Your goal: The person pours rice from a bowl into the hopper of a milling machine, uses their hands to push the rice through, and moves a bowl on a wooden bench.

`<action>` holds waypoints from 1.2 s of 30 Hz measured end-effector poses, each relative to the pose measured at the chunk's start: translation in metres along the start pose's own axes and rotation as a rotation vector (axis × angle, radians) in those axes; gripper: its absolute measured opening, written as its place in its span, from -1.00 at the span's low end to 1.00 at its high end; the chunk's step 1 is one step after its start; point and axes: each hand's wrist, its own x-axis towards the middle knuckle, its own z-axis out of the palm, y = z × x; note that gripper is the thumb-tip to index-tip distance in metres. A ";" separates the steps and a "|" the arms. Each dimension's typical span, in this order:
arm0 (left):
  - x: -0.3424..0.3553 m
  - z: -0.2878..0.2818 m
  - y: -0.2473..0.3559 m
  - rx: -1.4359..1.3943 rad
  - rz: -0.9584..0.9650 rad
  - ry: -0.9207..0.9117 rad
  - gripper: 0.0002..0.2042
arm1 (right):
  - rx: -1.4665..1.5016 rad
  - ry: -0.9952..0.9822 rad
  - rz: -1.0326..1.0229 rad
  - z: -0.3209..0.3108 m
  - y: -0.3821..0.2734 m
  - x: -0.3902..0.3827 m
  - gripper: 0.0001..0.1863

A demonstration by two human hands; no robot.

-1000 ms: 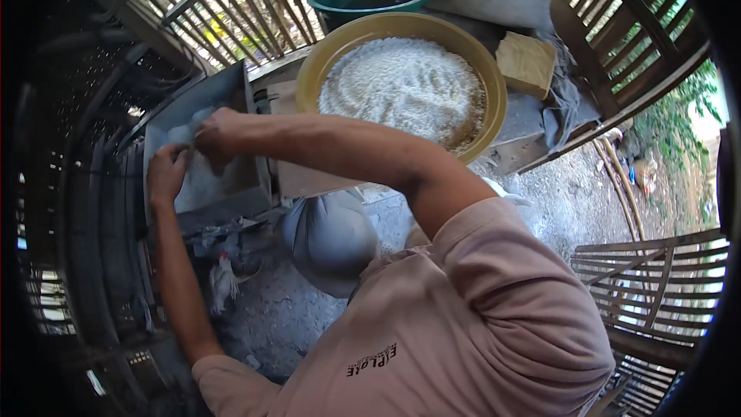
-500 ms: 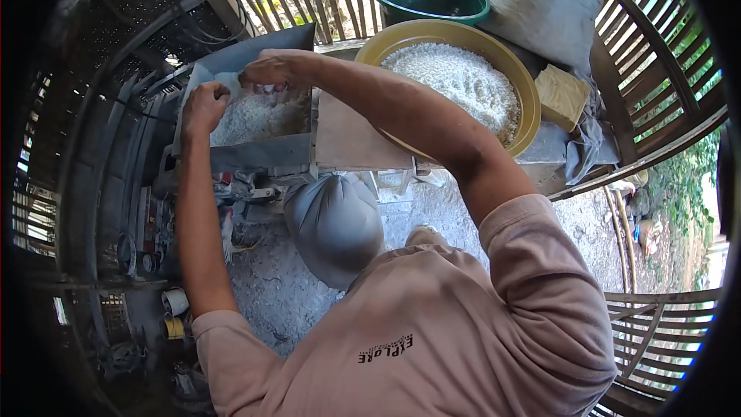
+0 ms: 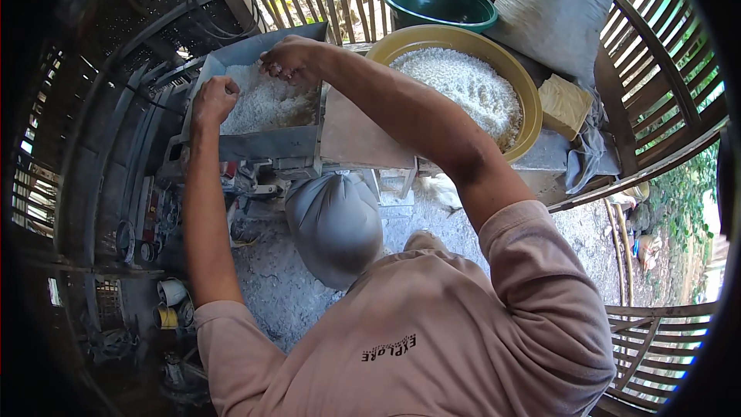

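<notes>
- The left hand (image 3: 214,99) is curled into a loose fist at the left edge of the white grain (image 3: 266,102), knuckles up; whether any grain is inside the fist cannot be told.
- The right hand (image 3: 290,59) hangs over the far side of the same heap, palm down and fingers bent, their tips touching or just above the grain; no firm grasp shows.
- The grain is coarse, crumbly and pale, piled inside one grey sheet-metal hopper (image 3: 266,143) with slanted flat walls, on top of a dark machine.
- Both forearms reach forward from the lower edge; the right one crosses over a bare wooden board (image 3: 356,139) just beside the hopper.
- One grey cloth sack (image 3: 333,220), rounded and full, hangs below the hopper.
- One wide round yellow basin (image 3: 525,93), heaped with similar white grain, sits right of the board.
- One dark green tub (image 3: 440,1) stands behind the basin, beside one tall woven white sack (image 3: 559,0).
</notes>
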 end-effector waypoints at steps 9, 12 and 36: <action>-0.002 0.001 -0.001 -0.036 0.040 -0.021 -0.83 | 0.246 0.121 -0.017 0.008 -0.006 -0.009 -0.72; -0.002 0.001 -0.002 -0.045 0.035 -0.017 -0.83 | 0.486 0.088 -0.021 0.004 -0.008 -0.014 -0.71; -0.009 -0.001 0.006 -0.115 0.001 -0.045 -0.82 | 1.587 0.523 0.279 -0.042 0.503 -0.234 -0.72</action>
